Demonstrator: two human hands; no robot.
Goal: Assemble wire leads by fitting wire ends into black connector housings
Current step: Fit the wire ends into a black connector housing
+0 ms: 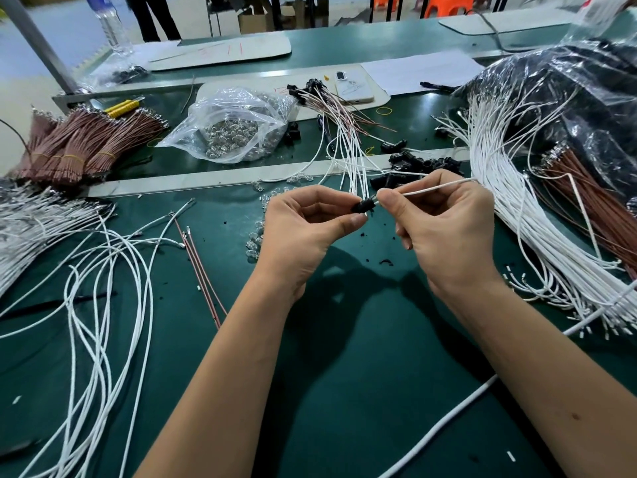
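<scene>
My left hand (pixel 303 229) pinches a small black connector housing (pixel 362 205) between thumb and fingertips, above the green table (pixel 344 391). My right hand (pixel 444 229) pinches a white wire (pixel 431 188) near its end, and the wire's tip sits at the housing's right opening. The wire runs back to the right into a big bundle of white wires (pixel 517 208). Loose black housings (pixel 424 165) lie in a heap just beyond my hands.
Finished leads with black housings (pixel 331 108) fan out behind. A clear bag of small glass bulbs (pixel 234 129) sits at centre left. Brown wire bundles (pixel 86 146) lie far left, loose white wires (pixel 103 270) at left, a plastic-wrapped pile (pixel 568 108) at right.
</scene>
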